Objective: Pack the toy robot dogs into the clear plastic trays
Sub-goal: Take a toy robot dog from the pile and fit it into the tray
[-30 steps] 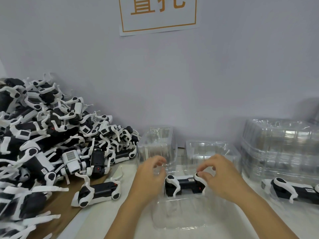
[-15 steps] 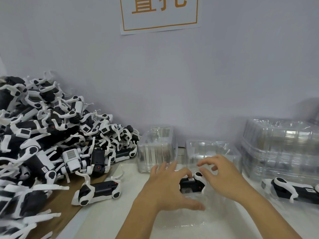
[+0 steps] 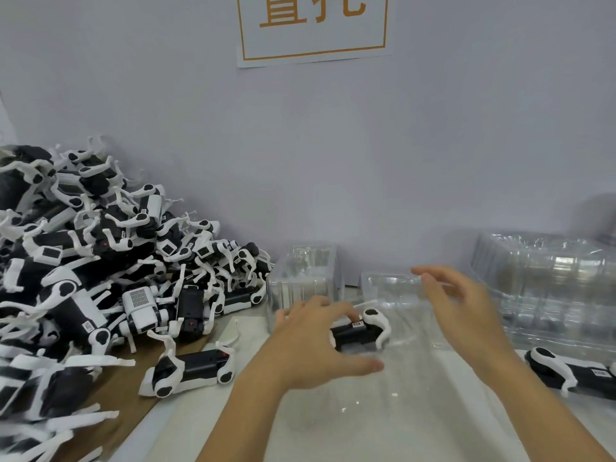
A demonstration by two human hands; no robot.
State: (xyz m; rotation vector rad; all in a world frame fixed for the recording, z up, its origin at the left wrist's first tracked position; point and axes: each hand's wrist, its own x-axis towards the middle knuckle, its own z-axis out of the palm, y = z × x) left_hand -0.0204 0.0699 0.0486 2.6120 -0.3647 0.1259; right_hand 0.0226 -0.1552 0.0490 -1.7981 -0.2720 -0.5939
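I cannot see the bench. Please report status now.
Left hand open on toy robot dog in clear tray. Right hand open above. Nothing in the way.

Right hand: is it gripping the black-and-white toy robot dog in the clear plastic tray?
No, the right hand hovers open above the clear plastic tray, apart from the black-and-white toy robot dog.

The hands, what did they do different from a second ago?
The right hand let go of the black-and-white toy robot dog and lifted, open, toward the far edge of the clear plastic tray. The left hand slid right over the dog's near end, fingers spread on it. The dog stayed in the tray; the pile of dogs and stacked clear trays stayed put.
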